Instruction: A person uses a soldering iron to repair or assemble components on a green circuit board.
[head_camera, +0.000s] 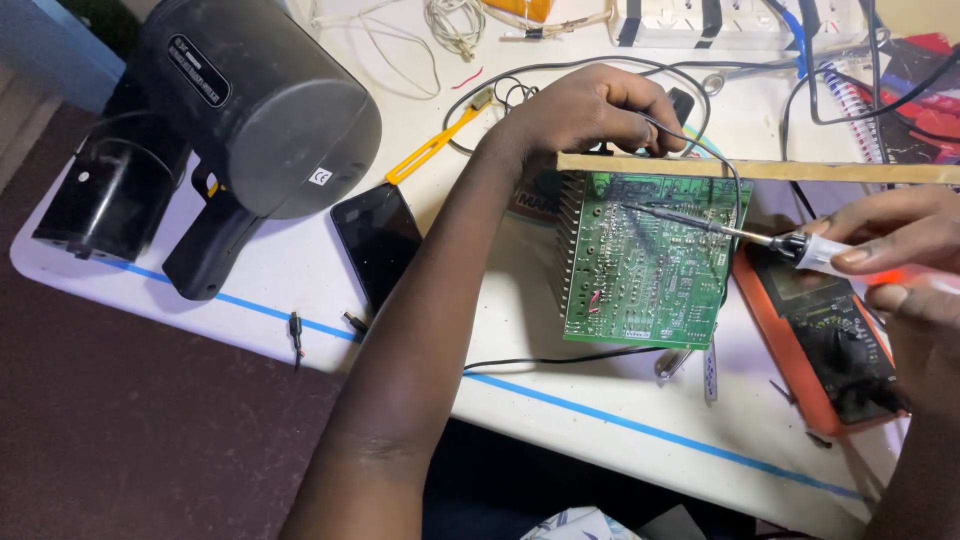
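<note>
A green circuit board (640, 265) with a finned black heatsink along its left side lies solder side up on the white table (300, 300). My left hand (590, 110) rests at the board's top edge, by a wooden strip (800, 170), pinching a thin wire that curves down onto the board. My right hand (900, 240) grips a soldering iron (740, 232). Its tip touches the upper middle of the board.
An orange multimeter (830, 340) sits right of the board under my right hand. A black phone (378, 240) and a large black cylindrical device (250, 110) lie to the left. Cables, a yellow tool (430, 148), a power strip (730, 22) and notebooks crowd the back. Blue tape (620, 418) lines the front edge.
</note>
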